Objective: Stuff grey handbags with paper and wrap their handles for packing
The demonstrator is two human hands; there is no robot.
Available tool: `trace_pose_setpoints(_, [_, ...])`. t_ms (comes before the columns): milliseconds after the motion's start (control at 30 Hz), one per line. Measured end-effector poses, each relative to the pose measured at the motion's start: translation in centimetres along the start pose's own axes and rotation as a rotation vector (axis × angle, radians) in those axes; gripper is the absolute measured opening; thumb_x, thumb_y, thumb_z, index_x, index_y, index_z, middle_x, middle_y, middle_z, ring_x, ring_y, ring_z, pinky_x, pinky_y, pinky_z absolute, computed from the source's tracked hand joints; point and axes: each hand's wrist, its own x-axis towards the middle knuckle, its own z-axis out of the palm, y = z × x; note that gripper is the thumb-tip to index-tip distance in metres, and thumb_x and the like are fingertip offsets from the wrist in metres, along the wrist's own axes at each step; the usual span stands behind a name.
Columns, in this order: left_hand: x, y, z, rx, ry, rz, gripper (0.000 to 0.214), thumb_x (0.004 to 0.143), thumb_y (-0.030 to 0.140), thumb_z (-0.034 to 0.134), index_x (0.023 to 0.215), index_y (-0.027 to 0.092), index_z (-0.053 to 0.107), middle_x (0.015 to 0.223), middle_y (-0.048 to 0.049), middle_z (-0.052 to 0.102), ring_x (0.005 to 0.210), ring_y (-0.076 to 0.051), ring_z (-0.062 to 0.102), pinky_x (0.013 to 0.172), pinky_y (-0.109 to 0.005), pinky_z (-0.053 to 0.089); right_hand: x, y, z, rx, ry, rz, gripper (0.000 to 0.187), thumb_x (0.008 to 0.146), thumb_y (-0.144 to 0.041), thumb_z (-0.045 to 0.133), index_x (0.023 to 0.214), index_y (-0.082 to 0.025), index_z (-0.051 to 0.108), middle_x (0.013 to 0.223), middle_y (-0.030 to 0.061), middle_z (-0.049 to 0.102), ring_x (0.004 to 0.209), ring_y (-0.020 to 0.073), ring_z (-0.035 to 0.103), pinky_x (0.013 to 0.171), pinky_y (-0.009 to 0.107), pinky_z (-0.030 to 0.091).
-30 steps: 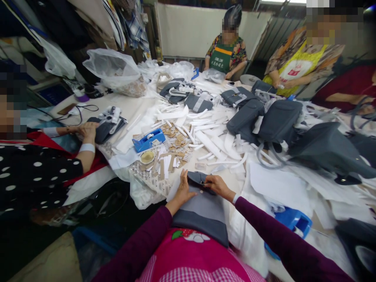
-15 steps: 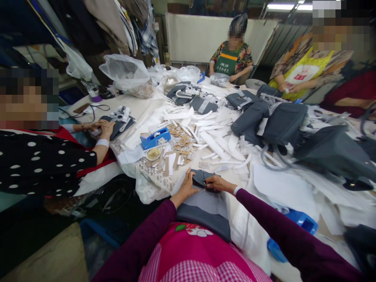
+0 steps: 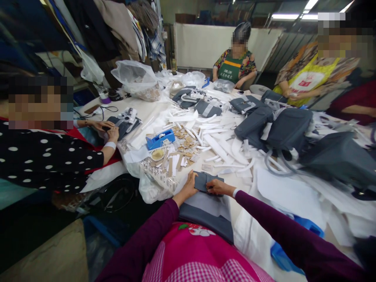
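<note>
A grey fabric bag [image 3: 207,207] lies at the near table edge, partly over my lap. My left hand [image 3: 188,188] rests on its left side, fingers stretched flat and pressing it down. My right hand [image 3: 216,187] is closed in a pinch on the bag's dark grey flap [image 3: 205,181]; what else it may hold between the fingertips is too small to make out. Both arms wear dark purple sleeves.
White strips and brown card tags [image 3: 183,141] litter the table [image 3: 147,109]. A blue tape dispenser [image 3: 160,138] and a small dish [image 3: 158,154] sit left of my hands. Grey bags [image 3: 273,125] pile at the right. Other people sit left, far and right. Another blue dispenser [image 3: 290,254] lies near right.
The view has tilted up a little. The bag's flap now lies flatter under my fingers. The person at the left drew their hands closer together on their own bag.
</note>
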Motion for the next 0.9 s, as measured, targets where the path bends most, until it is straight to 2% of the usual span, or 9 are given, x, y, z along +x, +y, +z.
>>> trace_pose_setpoints(167, [0.0, 0.3, -0.1, 0.006, -0.026, 0.0, 0.056, 0.057, 0.0, 0.052, 0.11, 0.014, 0.042, 0.139, -0.0206, 0.026, 0.144, -0.028, 0.007, 0.115, -0.045, 0.023, 0.1, -0.5, 1.5, -0.187, 0.106, 0.028, 0.007, 0.075, -0.013, 0.058, 0.074, -0.018, 0.063, 0.073, 0.0015, 0.065, 0.071, 0.0152, 0.059, 0.064, 0.023, 0.039])
trace_pose_setpoints(467, [-0.2, 0.1, -0.3, 0.027, -0.066, -0.008, 0.062, 0.052, -0.005, 0.042, 0.11, 0.017, 0.041, 0.15, -0.0157, 0.009, 0.146, -0.025, 0.0, 0.116, -0.043, 0.021, 0.5, -2.4, 3.7, -0.465, 0.164, 0.101, 0.018, 0.084, -0.011, 0.048, 0.095, -0.014, 0.062, 0.091, 0.0149, 0.07, 0.08, 0.0245, 0.067, 0.064, 0.03, 0.043])
trace_pose_setpoints(700, [0.1, 0.1, -0.1, 0.021, -0.042, -0.011, 0.062, 0.052, -0.009, 0.04, 0.109, 0.017, 0.043, 0.153, -0.0139, 0.005, 0.146, -0.024, 0.006, 0.117, -0.042, 0.019, 1.3, -3.5, 5.3, -0.594, 0.201, 0.114, 0.024, 0.091, -0.012, 0.037, 0.101, -0.009, 0.058, 0.093, 0.0183, 0.066, 0.082, 0.0264, 0.064, 0.067, 0.037, 0.048])
trace_pose_setpoints(900, [0.9, -0.2, -0.5, 0.002, -0.041, -0.031, 0.056, 0.055, -0.008, 0.04, 0.105, 0.017, 0.044, 0.155, -0.012, 0.001, 0.146, -0.026, 0.005, 0.117, -0.044, 0.02, 2.8, -4.0, 5.6, -0.639, 0.191, 0.146, 0.022, 0.087, -0.009, 0.038, 0.097, -0.007, 0.057, 0.087, 0.0179, 0.064, 0.073, 0.0254, 0.062, 0.058, 0.036, 0.047])
